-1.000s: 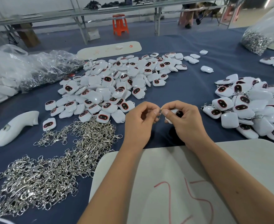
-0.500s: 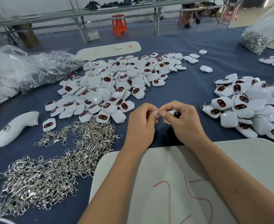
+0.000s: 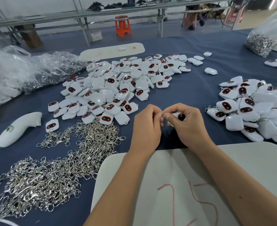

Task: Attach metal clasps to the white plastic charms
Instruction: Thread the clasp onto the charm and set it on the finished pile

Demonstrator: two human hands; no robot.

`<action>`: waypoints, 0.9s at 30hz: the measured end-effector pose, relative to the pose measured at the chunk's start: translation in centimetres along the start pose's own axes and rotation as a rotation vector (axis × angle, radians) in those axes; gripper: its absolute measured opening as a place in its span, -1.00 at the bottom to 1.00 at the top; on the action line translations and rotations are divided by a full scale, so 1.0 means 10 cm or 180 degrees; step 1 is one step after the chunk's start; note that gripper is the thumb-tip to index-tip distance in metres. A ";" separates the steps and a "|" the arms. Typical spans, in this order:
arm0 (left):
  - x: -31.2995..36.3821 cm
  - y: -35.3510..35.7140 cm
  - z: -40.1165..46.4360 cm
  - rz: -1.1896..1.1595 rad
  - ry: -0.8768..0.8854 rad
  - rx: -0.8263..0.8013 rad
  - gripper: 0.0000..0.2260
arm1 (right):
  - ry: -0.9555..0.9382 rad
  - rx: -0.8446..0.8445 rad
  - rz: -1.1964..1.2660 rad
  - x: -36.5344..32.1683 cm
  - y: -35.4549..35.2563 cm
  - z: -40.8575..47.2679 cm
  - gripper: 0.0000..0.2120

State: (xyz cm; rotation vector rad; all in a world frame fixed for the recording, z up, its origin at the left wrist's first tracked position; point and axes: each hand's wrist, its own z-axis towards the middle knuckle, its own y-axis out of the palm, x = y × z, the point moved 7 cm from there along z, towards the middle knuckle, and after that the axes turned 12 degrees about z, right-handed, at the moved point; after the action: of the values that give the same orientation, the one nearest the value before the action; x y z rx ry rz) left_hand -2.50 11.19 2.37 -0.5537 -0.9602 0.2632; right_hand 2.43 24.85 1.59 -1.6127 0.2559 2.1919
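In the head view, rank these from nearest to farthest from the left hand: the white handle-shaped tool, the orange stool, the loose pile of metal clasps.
From the left hand:
1. Pile of metal clasps, just to its left on the blue cloth.
2. White handle-shaped tool, farther left near the table edge.
3. Orange stool, far behind, on the floor beyond the table.

**Free room and obstacles around the white board**

Both hands, left and right, meet just beyond the white board. Left of the board, the heap of metal clasps covers the blue cloth. Beyond it lies the large pile of white charms; to its right, a second charm pile. Between the two piles a bare strip of cloth runs away from the board.
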 end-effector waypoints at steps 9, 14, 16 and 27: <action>0.01 -0.02 0.02 0.0557 0.0419 -0.0292 -0.86 | 0.0740 0.0703 0.0979 0.27 -0.21 0.05 -0.77; 0.07 0.05 -0.02 0.0553 0.0588 -0.0606 -0.88 | 0.0550 0.0646 0.0641 0.22 -0.18 0.04 -0.82; 0.07 0.09 -0.03 0.0540 0.0615 -0.0718 -0.87 | 0.0401 0.0658 0.0430 0.18 -0.18 0.03 -0.84; 0.07 0.16 -0.04 0.0437 0.0577 -0.0828 -0.82 | 0.0036 0.0515 0.0001 0.08 -0.13 0.03 -0.81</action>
State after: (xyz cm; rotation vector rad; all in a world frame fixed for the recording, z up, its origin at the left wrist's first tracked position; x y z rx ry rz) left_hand -1.72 12.72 1.79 -0.8694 -0.7856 0.2077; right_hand 2.53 26.34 1.09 -1.5366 0.4253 2.1041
